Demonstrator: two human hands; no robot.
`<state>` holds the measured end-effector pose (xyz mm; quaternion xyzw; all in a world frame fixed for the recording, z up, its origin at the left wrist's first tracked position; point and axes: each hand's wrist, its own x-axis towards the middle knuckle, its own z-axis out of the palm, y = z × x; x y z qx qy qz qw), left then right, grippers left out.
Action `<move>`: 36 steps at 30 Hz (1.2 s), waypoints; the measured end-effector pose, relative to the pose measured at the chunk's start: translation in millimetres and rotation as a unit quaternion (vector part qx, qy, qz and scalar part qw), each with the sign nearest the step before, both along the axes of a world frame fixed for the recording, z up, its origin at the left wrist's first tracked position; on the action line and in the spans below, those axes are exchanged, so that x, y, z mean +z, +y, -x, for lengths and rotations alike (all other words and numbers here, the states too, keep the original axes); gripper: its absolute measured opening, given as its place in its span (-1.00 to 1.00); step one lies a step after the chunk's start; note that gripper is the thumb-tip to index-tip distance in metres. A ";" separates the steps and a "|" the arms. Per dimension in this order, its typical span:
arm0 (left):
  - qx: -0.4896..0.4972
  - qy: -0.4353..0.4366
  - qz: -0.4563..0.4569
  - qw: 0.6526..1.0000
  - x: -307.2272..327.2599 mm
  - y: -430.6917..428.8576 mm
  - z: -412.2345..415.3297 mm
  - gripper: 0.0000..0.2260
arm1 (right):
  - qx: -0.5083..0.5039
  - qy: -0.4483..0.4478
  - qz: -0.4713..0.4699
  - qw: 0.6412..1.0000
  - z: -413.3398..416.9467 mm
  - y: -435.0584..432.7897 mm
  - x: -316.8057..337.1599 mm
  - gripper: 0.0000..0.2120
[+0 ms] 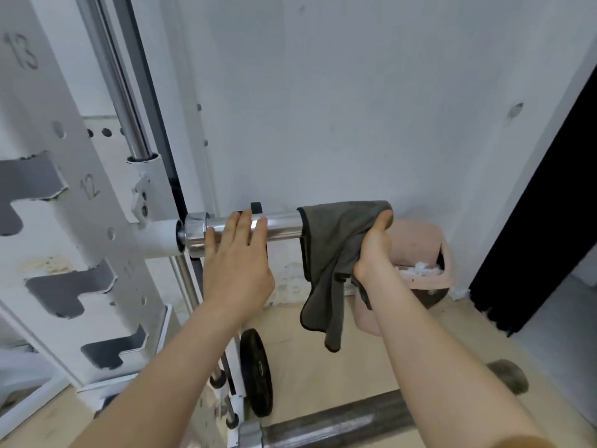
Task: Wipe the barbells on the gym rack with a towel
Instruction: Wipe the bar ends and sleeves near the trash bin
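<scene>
Right hand (pixel 374 244) fingers clutch the towel (pixel 332 250) over the barbell sleeve (pixel 284 226) tip, left hand (pixel 237 263) fingers lie flat further along it, so an outward swipe could slip the towel right off.

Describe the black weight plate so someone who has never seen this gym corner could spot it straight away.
Start at the white rack upright stamped with numbers on the left. At its foot, below the left hand, the weight plate stands on edge down by the floor. It is the only black round disc; the nearby bin is pink.
</scene>
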<state>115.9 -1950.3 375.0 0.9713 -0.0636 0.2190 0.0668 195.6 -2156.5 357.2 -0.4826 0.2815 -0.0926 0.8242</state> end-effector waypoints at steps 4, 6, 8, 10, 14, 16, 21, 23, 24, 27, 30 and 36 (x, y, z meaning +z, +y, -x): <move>0.023 0.025 -0.034 0.999 -3.5 -5.7 -11.7 -0.25 | -0.003 0.034 0.050 0.998 6.0 15.9 -7.4 -0.38; 0.027 0.018 -0.026 0.999 -6.5 -8.1 -11.6 -0.27 | 0.015 0.019 0.057 0.998 22.1 17.3 -11.4 -0.52; 0.024 0.010 -0.019 0.999 -5.8 -6.6 -14.0 -0.29 | 0.023 -0.005 0.099 0.995 44.6 2.8 -13.5 -0.50; 0.017 0.005 -0.019 1.000 -4.6 -3.6 -15.7 -0.30 | 0.001 -0.043 0.109 0.993 65.8 -21.0 -9.3 -0.56; 0.013 -0.006 0.000 1.000 -6.0 -6.2 -15.6 -0.31 | 0.022 -0.178 0.044 0.983 108.0 -28.2 12.4 -0.67; 0.007 -0.009 0.018 1.000 -5.3 -7.6 -16.1 -0.32 | 0.087 -0.228 0.093 0.965 116.5 -4.7 18.9 -0.72; -0.022 -0.012 0.047 0.999 0.1 4.5 -16.2 -0.31 | 0.174 -0.297 0.562 0.752 74.6 61.3 11.7 -0.72; -0.031 -0.017 0.053 0.998 -0.7 8.7 -14.2 -0.29 | 0.112 -0.242 0.747 0.609 45.9 87.9 -3.9 -0.64; -0.034 -0.015 0.044 0.998 -1.7 10.4 -13.1 -0.27 | 0.073 -0.220 0.791 0.566 35.9 97.4 -8.3 -0.64; -0.033 -0.003 0.024 0.999 -0.1 16.0 -12.3 -0.23 | 0.060 -0.237 0.834 0.494 17.4 79.3 -8.6 -0.63; -0.027 0.003 0.023 0.999 -0.2 20.6 -11.8 -0.23 | 0.021 -0.197 0.872 0.448 4.2 5.4 -12.0 -0.59; -0.024 0.021 0.055 0.998 -1.4 9.2 -9.7 -0.27 | 0.037 -0.014 0.616 0.787 -6.6 -50.3 -17.1 -0.51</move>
